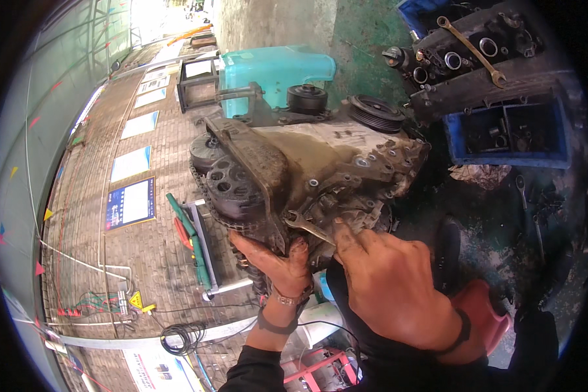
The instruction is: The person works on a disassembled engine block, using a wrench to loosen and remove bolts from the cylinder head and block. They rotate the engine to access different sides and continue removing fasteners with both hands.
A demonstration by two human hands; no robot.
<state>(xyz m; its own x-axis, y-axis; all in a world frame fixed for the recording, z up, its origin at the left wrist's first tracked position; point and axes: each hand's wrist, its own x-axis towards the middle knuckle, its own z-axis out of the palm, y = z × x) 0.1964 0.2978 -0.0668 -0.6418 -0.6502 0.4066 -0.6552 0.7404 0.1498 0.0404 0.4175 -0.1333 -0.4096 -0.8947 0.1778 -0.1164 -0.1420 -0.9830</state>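
A dirty engine [346, 150] lies in front of me, with round sprockets [232, 186] and a chain at its left end. My right hand [398, 284] is closed around a combination wrench [312, 228]. The wrench's open jaw sits against the lower edge of the engine's metal cover [271, 163]; whether it is on a bolt I cannot make out. My left hand [274, 264] holds that cover's lower edge from below, thumb in front near the wrench jaw. Its other fingers reach behind the sprocket end and are partly hidden.
A blue parts tray [509, 160] and a dark valve cover [483, 52] bearing a second wrench [473, 52] are at the upper right. Beyond the engine is a teal plastic sheet [274, 72]. A red stool [487, 313] stands by my right forearm. Cables [183, 338] hang at lower left.
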